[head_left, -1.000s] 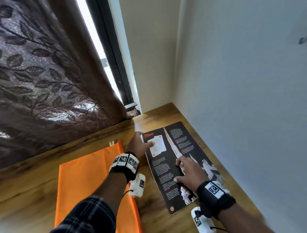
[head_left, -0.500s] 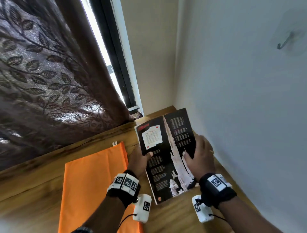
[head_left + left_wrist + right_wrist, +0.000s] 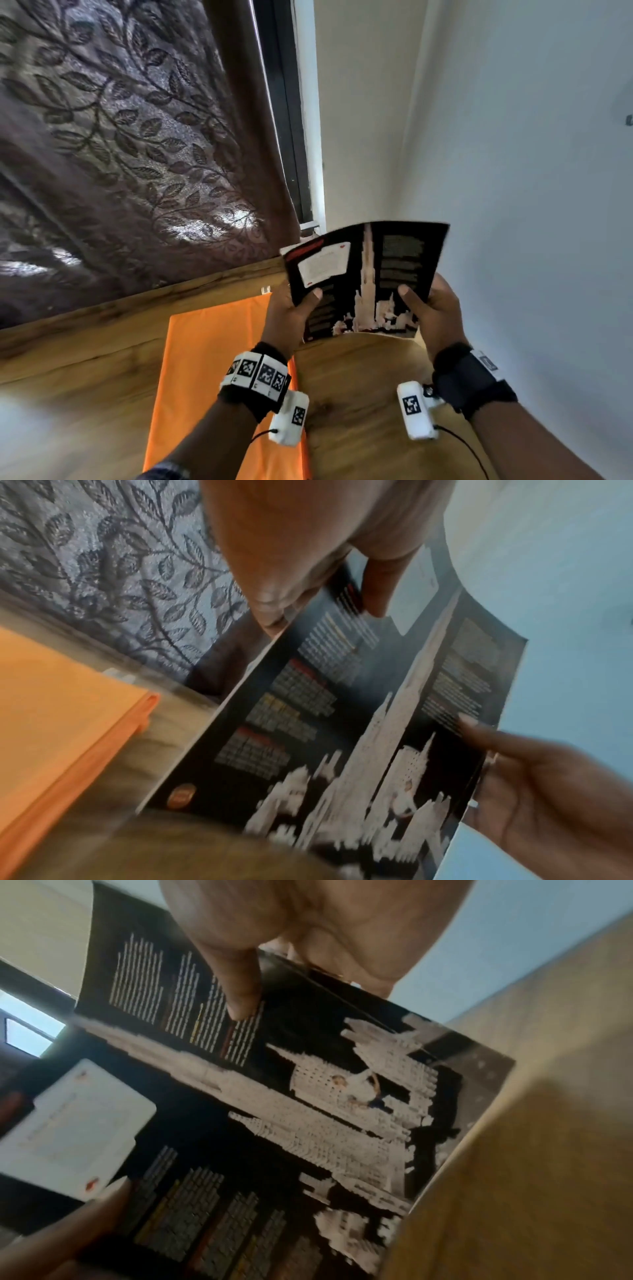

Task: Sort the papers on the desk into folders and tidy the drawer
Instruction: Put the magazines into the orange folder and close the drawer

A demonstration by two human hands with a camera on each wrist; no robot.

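Note:
A black glossy paper (image 3: 366, 274) printed with a white tower and text blocks is held upright above the wooden desk (image 3: 359, 383), its bottom edge near the desktop. My left hand (image 3: 291, 308) grips its left edge with the thumb on the front. My right hand (image 3: 431, 305) grips the right edge the same way. The left wrist view shows the paper (image 3: 359, 710) tilted, both thumbs on it. In the right wrist view the paper (image 3: 274, 1110) fills the frame. An orange folder (image 3: 212, 373) lies flat on the desk to the left.
A patterned brown curtain (image 3: 120, 154) hangs behind the desk at the left, beside a dark window frame (image 3: 291, 120). A white wall (image 3: 513, 171) runs close along the desk's right side. The orange folder (image 3: 51, 710) lies beside the paper.
The paper lay flat on the desk a second ago under both hands. Both hands have since taken its side edges and lifted it upright toward me.

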